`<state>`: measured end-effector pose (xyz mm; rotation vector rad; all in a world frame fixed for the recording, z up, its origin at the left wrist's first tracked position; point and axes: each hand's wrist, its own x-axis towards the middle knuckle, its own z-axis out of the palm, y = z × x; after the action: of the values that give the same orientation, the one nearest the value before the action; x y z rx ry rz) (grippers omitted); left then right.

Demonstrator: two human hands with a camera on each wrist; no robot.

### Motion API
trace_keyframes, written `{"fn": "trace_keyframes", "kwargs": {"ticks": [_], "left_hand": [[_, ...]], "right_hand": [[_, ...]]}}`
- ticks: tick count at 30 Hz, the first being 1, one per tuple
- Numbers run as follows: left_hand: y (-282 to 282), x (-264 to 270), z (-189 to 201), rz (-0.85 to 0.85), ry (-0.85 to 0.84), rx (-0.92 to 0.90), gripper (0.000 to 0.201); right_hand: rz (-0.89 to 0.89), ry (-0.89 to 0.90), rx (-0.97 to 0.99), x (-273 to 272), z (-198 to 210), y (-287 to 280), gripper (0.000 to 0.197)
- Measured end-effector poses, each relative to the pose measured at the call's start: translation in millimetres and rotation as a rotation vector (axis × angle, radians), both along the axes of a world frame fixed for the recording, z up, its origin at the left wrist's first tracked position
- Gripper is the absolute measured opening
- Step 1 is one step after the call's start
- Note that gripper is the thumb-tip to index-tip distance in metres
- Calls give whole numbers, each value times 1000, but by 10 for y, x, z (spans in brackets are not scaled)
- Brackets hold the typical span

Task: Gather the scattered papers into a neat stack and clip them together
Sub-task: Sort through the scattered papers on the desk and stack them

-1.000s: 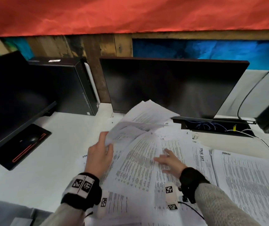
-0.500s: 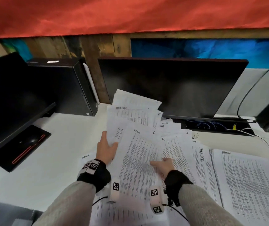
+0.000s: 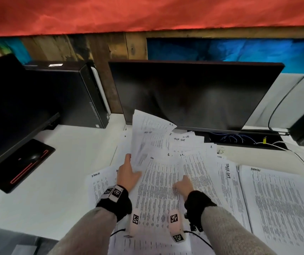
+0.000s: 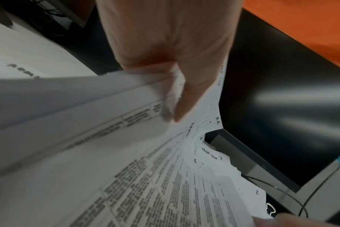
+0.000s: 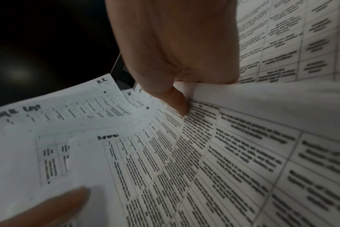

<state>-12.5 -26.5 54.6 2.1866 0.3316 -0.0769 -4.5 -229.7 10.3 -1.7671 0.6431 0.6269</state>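
Several printed sheets with tables of text lie fanned on the white desk in front of the monitor. My left hand grips the left edge of a lifted bundle of sheets, thumb on top. My right hand pinches the right edge of the same bundle, thumb pressed on the top page. More sheets lie flat to the right, and one lies under my left wrist. No clip shows in any view.
A dark monitor stands right behind the papers. A black computer case and a second screen are at the left. Cables run along the back right.
Both hands have pulled back toward me and closer together. The lifted sheets have swung from pointing right to standing more upright in the bundle.
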Motion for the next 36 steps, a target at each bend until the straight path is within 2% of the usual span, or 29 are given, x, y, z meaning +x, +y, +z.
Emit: {"fn": "trace_keyframes", "kwargs": {"ticks": [4,8,11,15,16,18,20,22,25,27,29,31,33,36], "left_hand": [[-62,4,123,0,-45,144,48],[-130,-23,625,-85,-260,135,38],[-80,31,1019,-94,-370,-63,46],[116,224,1277,-121,-324,-336,44],[155,273,1314,-122,-291,-377,44],[188,357,1330,-117,-245,-454,43],[170,406,1296,-91,-218,-518,45],[123,444,1231,-49,-211,-527,49],[-14,462,1188,-7,-292,-391,45],[-181,394,1206,48,-374,-303,42],[-366,291,1195,112,-448,-281,41],[-505,195,1132,161,-511,-263,39],[-573,101,1047,199,-526,-265,38],[-592,-57,941,250,-528,-288,42]], "right_hand": [[0,-14,88,6,1,-59,60],[-92,28,368,12,94,-213,53],[-143,-35,565,122,297,-342,58],[11,-242,585,329,853,-536,75],[22,-270,636,372,977,-593,73],[34,-274,717,434,1191,-695,55],[81,-243,691,462,1326,-750,39],[87,-212,682,450,1386,-753,35],[38,-223,662,416,1406,-714,31],[-35,-283,600,405,1398,-666,29],[-86,-378,518,374,1375,-587,35],[-109,-489,462,282,1359,-498,31],[-134,-583,418,143,1341,-433,24],[-150,-650,413,-60,1286,-442,27]]}}
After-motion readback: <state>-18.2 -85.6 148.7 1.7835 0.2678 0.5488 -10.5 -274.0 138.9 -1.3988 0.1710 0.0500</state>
